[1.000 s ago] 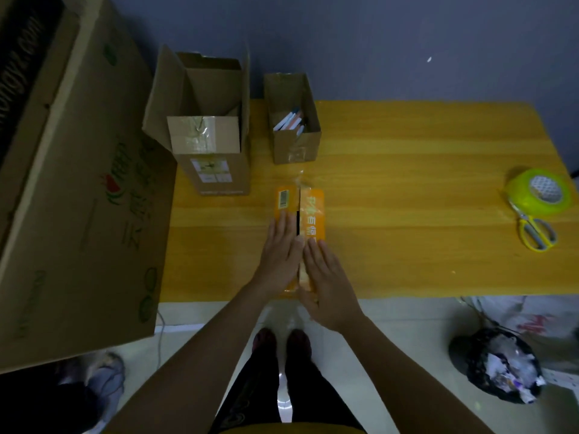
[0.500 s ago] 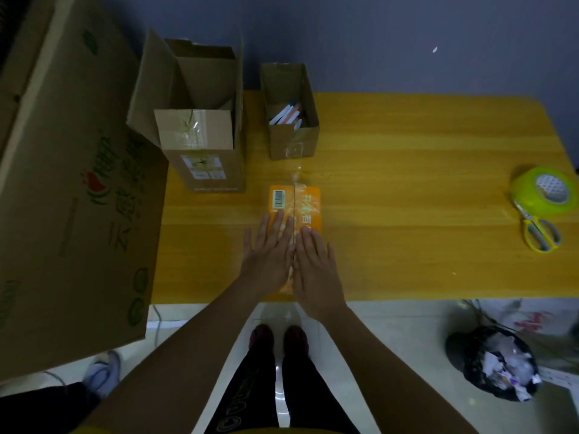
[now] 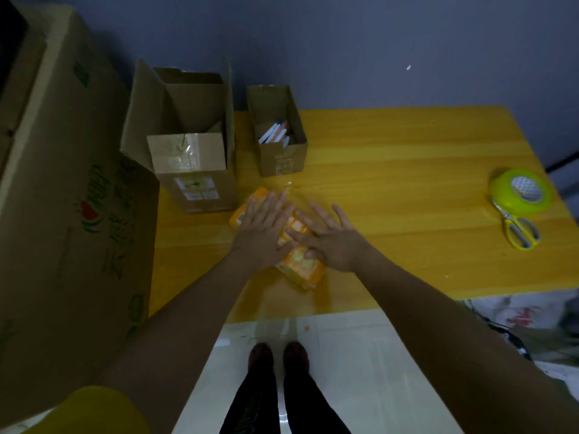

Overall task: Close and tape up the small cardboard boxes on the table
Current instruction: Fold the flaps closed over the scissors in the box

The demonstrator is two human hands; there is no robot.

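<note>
One large printed carton (image 3: 62,214) standing off the left edge of the table (image 3: 407,170), upright, reaching well above the tabletop. One yellow wooden table against the grey wall.

Two open brown boxes at the back left of the table. Tall box (image 3: 194,164): flaps up, near flap folded outward with clear tape on it, contents not visible. Narrow box (image 3: 279,151) just to its right: top open, holding a bundle of pens (image 3: 274,133); exact count not readable.

One small orange box (image 3: 305,267) lying flat and turned diagonally near the front edge, between both hands. Left hand (image 3: 263,227) laid flat on its top, fingers straight and spread, pressing down. Right hand (image 3: 329,236) flat on the box's right side, fingers extended and relaxed, gripping nothing.

One green tape roll (image 3: 521,191) at the far right edge. One pair of yellow scissors (image 3: 520,228) just in front of the roll, blades toward it.
</note>
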